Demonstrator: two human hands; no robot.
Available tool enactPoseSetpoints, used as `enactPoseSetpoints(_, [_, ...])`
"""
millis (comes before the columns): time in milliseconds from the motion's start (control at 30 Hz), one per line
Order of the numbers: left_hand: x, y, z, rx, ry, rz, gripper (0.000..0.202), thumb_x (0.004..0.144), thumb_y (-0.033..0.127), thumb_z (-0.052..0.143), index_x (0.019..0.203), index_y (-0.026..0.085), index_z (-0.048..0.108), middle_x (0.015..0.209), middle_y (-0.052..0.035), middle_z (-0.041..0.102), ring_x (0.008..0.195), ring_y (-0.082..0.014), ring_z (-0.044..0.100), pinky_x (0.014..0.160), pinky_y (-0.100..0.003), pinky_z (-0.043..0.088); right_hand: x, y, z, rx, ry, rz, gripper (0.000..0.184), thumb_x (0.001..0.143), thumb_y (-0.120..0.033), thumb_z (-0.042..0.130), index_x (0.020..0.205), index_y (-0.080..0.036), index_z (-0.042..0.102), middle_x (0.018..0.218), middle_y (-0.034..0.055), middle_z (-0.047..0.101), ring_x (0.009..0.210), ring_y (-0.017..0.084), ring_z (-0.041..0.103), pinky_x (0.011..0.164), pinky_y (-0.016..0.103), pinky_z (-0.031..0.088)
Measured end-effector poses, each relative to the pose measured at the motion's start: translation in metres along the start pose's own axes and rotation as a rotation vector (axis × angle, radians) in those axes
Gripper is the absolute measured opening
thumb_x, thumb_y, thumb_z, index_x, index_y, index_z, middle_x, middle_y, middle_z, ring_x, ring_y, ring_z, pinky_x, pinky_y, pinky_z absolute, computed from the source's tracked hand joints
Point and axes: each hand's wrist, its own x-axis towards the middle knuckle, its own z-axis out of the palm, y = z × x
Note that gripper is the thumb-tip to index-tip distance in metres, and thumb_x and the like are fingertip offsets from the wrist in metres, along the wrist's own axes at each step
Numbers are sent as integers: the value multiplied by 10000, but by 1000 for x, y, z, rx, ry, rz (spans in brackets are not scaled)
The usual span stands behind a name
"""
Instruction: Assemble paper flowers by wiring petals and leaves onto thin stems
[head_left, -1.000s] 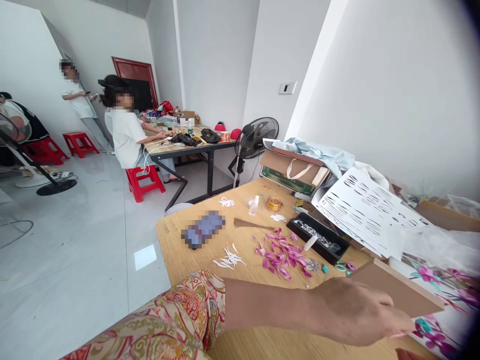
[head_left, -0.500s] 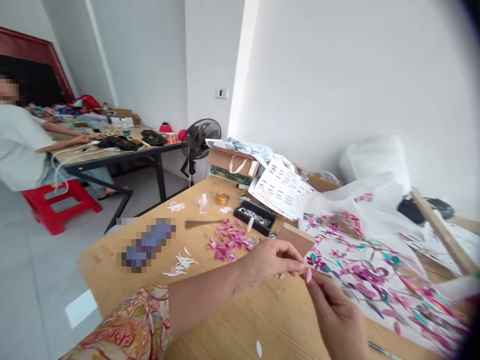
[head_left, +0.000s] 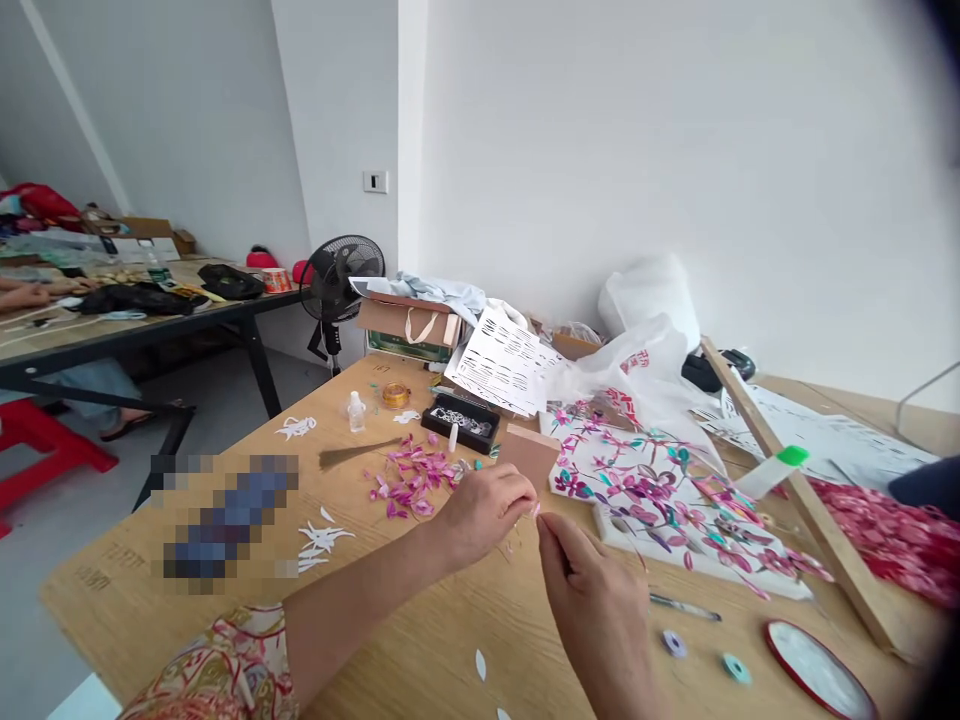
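Observation:
My left hand (head_left: 486,512) reaches over the table with its thumb and fingertips pinched together. A small pink petal (head_left: 535,509) shows right at those fingertips. My right hand (head_left: 592,590) is closed, its thumb and forefinger pressed together just beside the petal; what lies between them is too small to make out. Behind my left hand lies a loose heap of pink petals (head_left: 411,476). Beyond my right hand, many purple, pink and teal flowers (head_left: 645,482) on thin stems rest on a white sheet. A single white petal-shaped piece (head_left: 481,665) lies on the wood below my hands.
A black box (head_left: 460,424), a clear bottle (head_left: 355,411) and white cut pieces (head_left: 321,540) stand or lie on the table (head_left: 390,640). On the right are a wooden bar (head_left: 802,500), a pen (head_left: 684,606), small spools (head_left: 736,668) and a red-rimmed dish (head_left: 817,668). A fan (head_left: 345,280) stands behind.
The view has swung to the right, bringing the spools, dish and pink-red heap into sight. Both hands stay close together at the pink petal, and my right hand's fingers look more curled.

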Motion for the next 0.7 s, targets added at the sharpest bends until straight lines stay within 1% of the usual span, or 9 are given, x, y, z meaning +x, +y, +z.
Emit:
enactPoseSetpoints(100, [-3, 4, -3, -57, -162, 27, 152, 776, 163, 487, 722, 150, 629, 738, -19, 577, 701, -106, 508, 656, -209, 378, 7, 11, -9, 117, -54, 15, 316, 842, -306, 370, 707, -194, 632, 635, 28, 610, 504, 104, 543, 453, 192, 333])
enactPoseSetpoints(200, [-4, 11, -7, -375, -276, -103, 86, 722, 183, 559, 710, 152, 638, 699, -4, 579, 671, -99, 514, 633, -197, 385, 12, 29, -5, 354, -124, 107, 237, 802, -309, 445, 700, -185, 619, 662, 25, 610, 568, 120, 542, 512, 197, 383])
enactPoseSetpoints(233, [-4, 13, -7, -503, -288, -176, 78, 706, 193, 575, 710, 145, 636, 680, -3, 578, 655, -97, 514, 620, -197, 388, 12, 34, -1, 437, -144, 155, 226, 791, -315, 462, 684, -181, 610, 643, 19, 603, 568, 123, 533, 517, 201, 390])
enactPoseSetpoints(300, [-3, 16, -8, -702, -261, -314, 89, 679, 211, 599, 699, 128, 624, 636, 0, 569, 618, -92, 508, 603, -201, 393, 11, 40, 8, 574, -169, 240, 240, 777, -338, 477, 640, -176, 588, 583, 3, 572, 541, 124, 501, 492, 205, 383])
enactPoseSetpoints(367, [0, 16, -8, -776, -182, -407, 111, 658, 224, 617, 686, 117, 614, 593, 6, 555, 581, -83, 496, 593, -203, 391, 8, 39, 17, 657, -171, 293, 267, 774, -363, 474, 617, -173, 575, 525, -15, 521, 501, 115, 458, 452, 203, 353])
enactPoseSetpoints(467, [3, 10, -7, -745, -58, -420, 141, 659, 250, 619, 686, 112, 613, 586, 2, 560, 570, -83, 492, 574, -200, 385, 3, 30, 26, 682, -157, 314, 278, 782, -380, 464, 652, -168, 587, 494, -35, 467, 460, 97, 409, 415, 193, 312])
enactPoseSetpoints(567, [4, 2, -4, -670, -2, -367, 153, 692, 267, 585, 710, 118, 614, 646, -15, 593, 610, -98, 516, 581, -204, 396, -3, 18, 30, 602, -142, 285, 295, 797, -381, 446, 648, -167, 584, 452, -49, 432, 412, 83, 387, 387, 182, 286])
enactPoseSetpoints(633, [5, -2, -3, -538, 31, -328, 132, 712, 248, 562, 713, 127, 615, 680, -19, 606, 638, -109, 531, 590, -208, 401, -7, 12, 31, 490, -103, 230, 298, 810, -361, 431, 646, -166, 585, 438, -49, 453, 390, 79, 400, 389, 178, 294])
enactPoseSetpoints(700, [4, -4, -2, -350, 66, -244, 109, 731, 209, 539, 701, 139, 616, 695, -16, 606, 663, -113, 536, 612, -212, 401, -9, 8, 29, 340, -45, 147, 291, 823, -331, 415, 671, -164, 598, 470, -32, 525, 393, 81, 444, 411, 180, 311])
